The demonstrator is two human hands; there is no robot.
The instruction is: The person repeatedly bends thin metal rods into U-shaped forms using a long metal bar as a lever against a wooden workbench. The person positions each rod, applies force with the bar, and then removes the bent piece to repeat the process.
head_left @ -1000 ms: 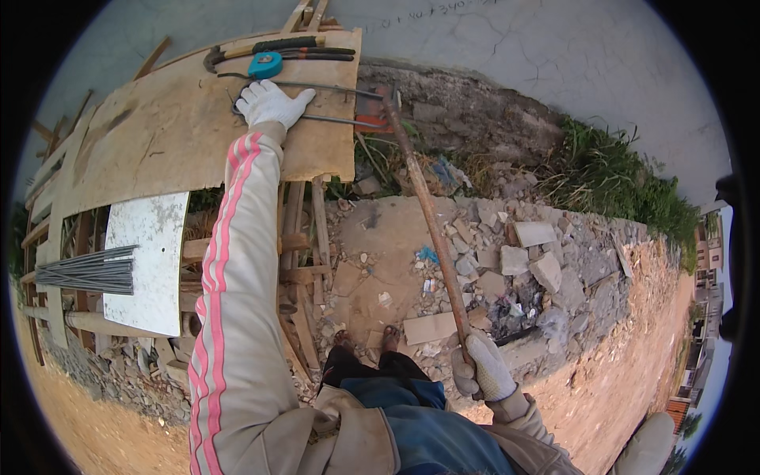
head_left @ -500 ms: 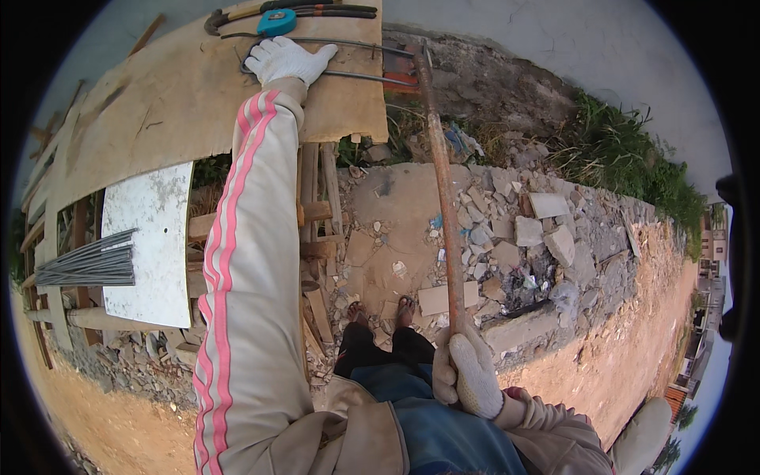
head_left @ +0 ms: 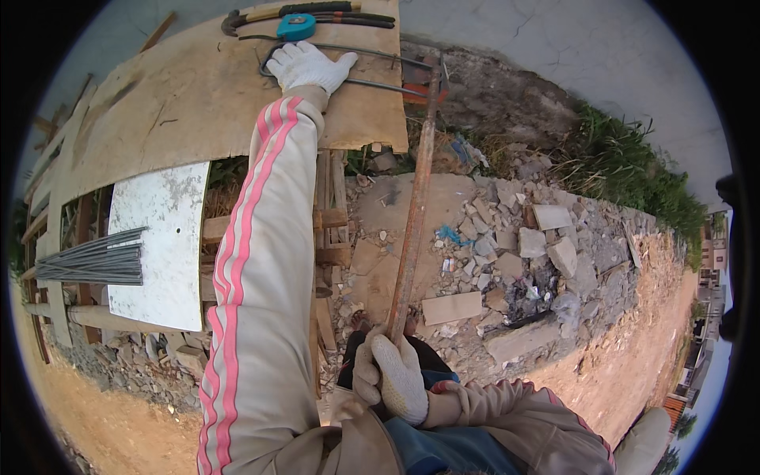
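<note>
My left hand (head_left: 310, 67), in a white knit glove, lies over a bent steel rod (head_left: 372, 83) on the plywood board, fingers spread and thumb out to the right. The rod's two legs run rightward past the board's edge to an orange-red piece of metal (head_left: 415, 93). My right hand (head_left: 400, 378), gloved too, is closed around the near end of a long rusty bar (head_left: 416, 214), close to my body. The bar's far end meets the rod legs beside the orange-red piece; the exact contact cannot be made out.
Beyond my left hand lie a teal tape measure (head_left: 296, 27), a hammer (head_left: 236, 22) and dark-handled tools (head_left: 356, 17) on the plywood board (head_left: 198, 87). A bundle of cut steel rods (head_left: 91, 260) rests on a white panel (head_left: 162, 293) at left. Broken rubble (head_left: 532, 241) covers the ground at right.
My right hand has swung the bar's near end to the left, so the bar now slants the other way. My left hand stays over the bent rod. The view has shifted slightly.
</note>
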